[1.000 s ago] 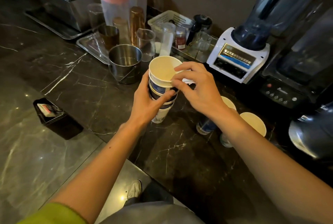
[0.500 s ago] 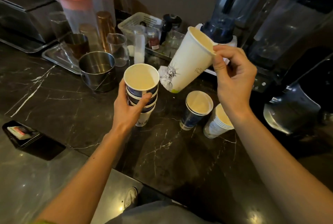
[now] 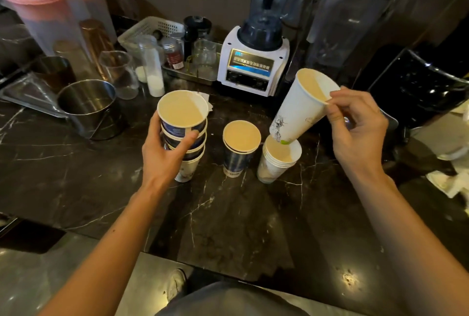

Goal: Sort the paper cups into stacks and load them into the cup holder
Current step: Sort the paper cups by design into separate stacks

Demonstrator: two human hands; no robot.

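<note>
Since half a second ago the right hand (image 3: 355, 133) has carried the tall white cup (image 3: 302, 110) down and to the right, so its base now sits at the mouth of the white stack (image 3: 278, 160), and the left hand (image 3: 165, 153) has kept its grip on the mixed stack (image 3: 184, 135).

The dark marble counter (image 3: 228, 214) carries everything. At the back stands a white blender (image 3: 253, 61), with two pink-lidded jugs (image 3: 45, 13) to the far left and a steel pot (image 3: 87, 107) in front of them.

The mixed stack, blue-banded cups nested in a pale one at the bottom, stands on the counter left of centre. The left hand is wrapped around its side, fingers curled and clamped on the upper cups, thumb on the near side.

The tall white cup is tilted, mouth up and to the right. The right hand pinches its rim between thumb and forefinger, the other fingers loosely curled and apart from the cup.

The white stack stands right of centre, leaning slightly. A blue cup (image 3: 238, 153) stands upright between the two stacks, touched by neither hand.
</note>
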